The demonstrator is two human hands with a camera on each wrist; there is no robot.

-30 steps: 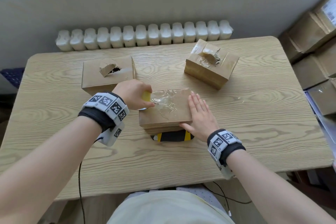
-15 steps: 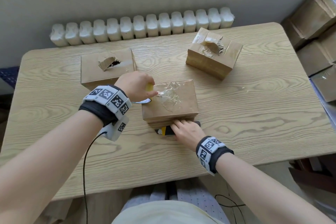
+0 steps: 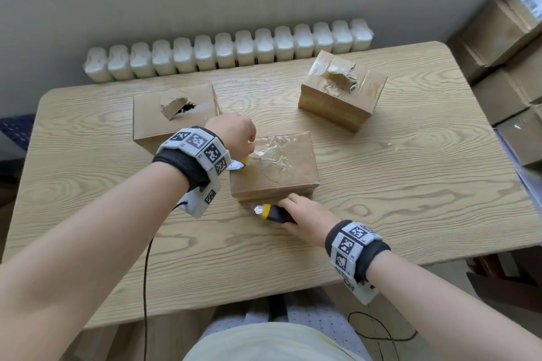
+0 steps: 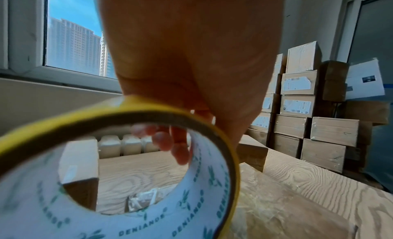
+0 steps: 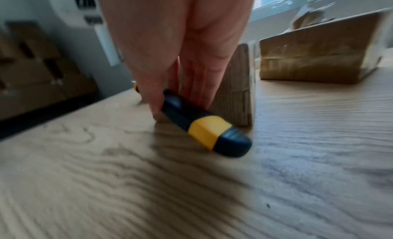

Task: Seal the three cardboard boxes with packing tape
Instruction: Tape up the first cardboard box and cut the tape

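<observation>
Head view had my left hand point(image 3: 234, 138) curled round the roll of tape point(image 3: 242, 160), held at the left edge of the near box point(image 3: 274, 168), whose top already wore a crinkled clear strip. The left box point(image 3: 173, 114) and the far right box point(image 3: 341, 89) each showed a torn patch on top and stood well apart on the table point(image 3: 410, 184). To the right, my right hand point(image 3: 305, 218) pinched the cutter point(image 3: 271, 212) that lay just beside the near box's front wall.

I judged the step was cutting the strip free. To do it well I would keep the tape taut, lift the cutter clear of the wood, and slice close to the box's edge.

Only my left wrist view showed my fingers point(image 4: 165, 141) hooked through the roll's core. My right wrist view alone showed my thumb and fingers either side of the cutter's dark body.
</observation>
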